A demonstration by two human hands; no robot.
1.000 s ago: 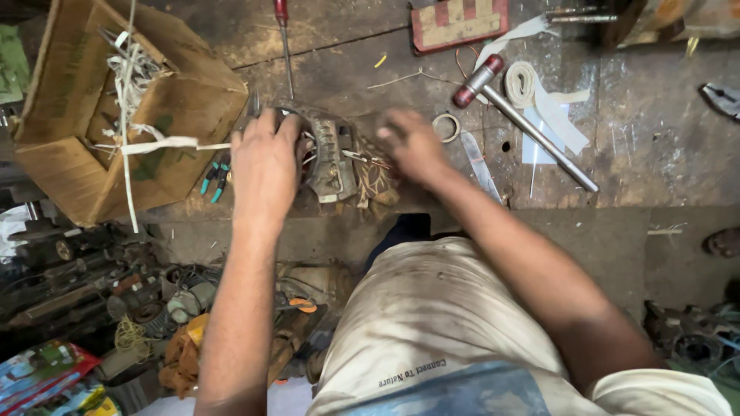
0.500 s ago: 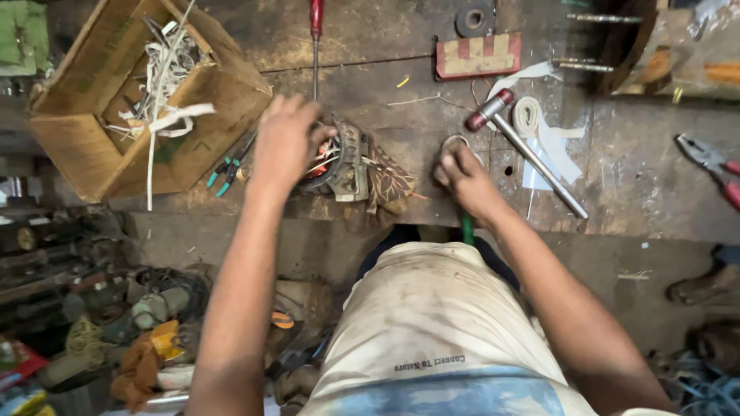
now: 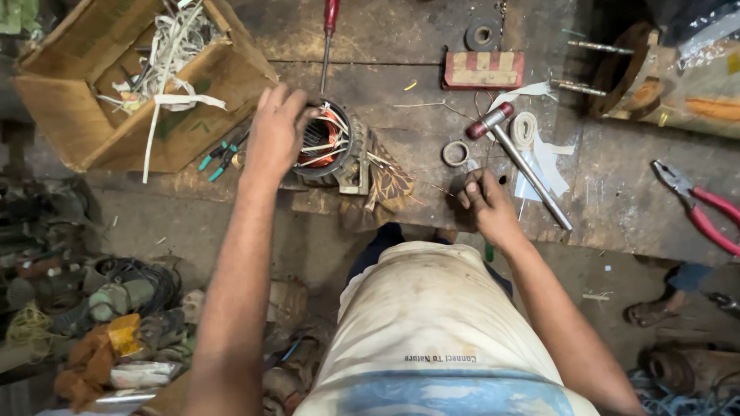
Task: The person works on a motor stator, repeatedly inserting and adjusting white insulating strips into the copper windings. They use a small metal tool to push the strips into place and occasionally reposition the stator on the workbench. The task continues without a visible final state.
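Motor stator [image 3: 327, 150], round metal shell w/ copper windings and pale insulation strips sticking out, sits upright near the front edge of the counter [image 3: 432, 46], just left of centre. Left hand [image 3: 274, 135] is clamped over its left rim, fingers curled onto the shell, steadying it. A sec ago that hand lay flatter across the top; now it's gripping the side, so the bore and windings show more.

Right hand [image 3: 482, 196] has come off the stator: 1 s back it was right beside the windings, half a sec ago by the small ring [image 3: 455, 152], now lower at the counter edge, fingers closed down tight on smth small or thin, can't tell what. So the stator is held one-handed while the other hand picks up smth.

Around: hammer [image 3: 524, 166] lying diagonally just right of that hand, red-handled screwdriver [image 3: 327, 38] behind the stator, wooden box [image 3: 100, 131] of scraps at left, red pliers [image 3: 697, 204] far right.
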